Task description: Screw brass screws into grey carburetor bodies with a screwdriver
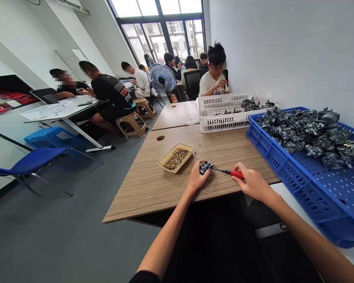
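My left hand (198, 177) grips a small grey metal carburetor (205, 167) just above the wooden table (141, 177). In my right hand (250, 181) is a screwdriver (236, 173) with a red handle. Its dark shaft points left, and the tip meets the carburetor's side; whether it sits in a screw is too small to tell. Left of my left hand stands a cream plastic tub (168, 168) holding many brass-coloured screws (177, 158). A few tiny metal pieces lie on the table behind my left hand.
At the right, a blue plastic crate (295, 169) holds a heap of carburetors (306, 129). Behind it is a white crate (214, 126) with more metal parts. A person (214, 78) sits across the table. A fan (161, 78), stools and other seated people are farther back.
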Demonstrator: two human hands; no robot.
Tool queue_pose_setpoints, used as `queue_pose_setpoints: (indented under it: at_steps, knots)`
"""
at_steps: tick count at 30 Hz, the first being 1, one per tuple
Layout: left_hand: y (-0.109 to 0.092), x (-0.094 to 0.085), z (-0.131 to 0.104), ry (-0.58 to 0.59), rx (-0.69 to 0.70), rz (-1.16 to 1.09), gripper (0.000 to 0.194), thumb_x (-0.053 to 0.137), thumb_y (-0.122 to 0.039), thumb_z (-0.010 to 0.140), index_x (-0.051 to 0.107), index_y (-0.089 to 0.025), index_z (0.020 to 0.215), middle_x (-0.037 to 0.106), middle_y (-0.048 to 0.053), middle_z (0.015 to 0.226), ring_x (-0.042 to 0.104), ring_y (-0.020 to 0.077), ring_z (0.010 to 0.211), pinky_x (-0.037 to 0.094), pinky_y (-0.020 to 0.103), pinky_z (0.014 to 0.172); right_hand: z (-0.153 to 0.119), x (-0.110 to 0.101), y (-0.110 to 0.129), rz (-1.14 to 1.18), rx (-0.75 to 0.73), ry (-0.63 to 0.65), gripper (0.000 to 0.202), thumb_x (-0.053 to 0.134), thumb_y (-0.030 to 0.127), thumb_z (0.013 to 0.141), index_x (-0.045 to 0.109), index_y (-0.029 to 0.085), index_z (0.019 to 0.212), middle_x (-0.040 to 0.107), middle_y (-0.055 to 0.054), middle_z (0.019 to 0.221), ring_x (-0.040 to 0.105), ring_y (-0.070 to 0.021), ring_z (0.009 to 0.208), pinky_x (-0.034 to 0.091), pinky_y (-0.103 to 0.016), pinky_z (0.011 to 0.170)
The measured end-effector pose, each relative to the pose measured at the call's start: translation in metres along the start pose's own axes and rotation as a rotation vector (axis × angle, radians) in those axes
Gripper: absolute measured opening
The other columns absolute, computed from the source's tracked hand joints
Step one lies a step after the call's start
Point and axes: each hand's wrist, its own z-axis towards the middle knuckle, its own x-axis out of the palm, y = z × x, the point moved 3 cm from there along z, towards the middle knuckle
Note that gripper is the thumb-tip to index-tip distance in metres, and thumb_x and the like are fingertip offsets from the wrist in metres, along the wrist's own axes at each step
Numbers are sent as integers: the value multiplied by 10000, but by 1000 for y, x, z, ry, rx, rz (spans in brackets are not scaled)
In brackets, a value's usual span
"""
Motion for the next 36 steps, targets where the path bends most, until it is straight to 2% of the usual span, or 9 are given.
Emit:
queue_pose_setpoints:
  at_steps: [36]
  knots:
    - [2,0,0,-5,11,-4,300,637,-224,844,595,-214,1141,684,58,1086,647,211,1004,503,348,924,0,0,-1,-6,-2,-6,128,507,378,1007,469,264,1051,696,-7,857,648,-206,722,340,-269,651]
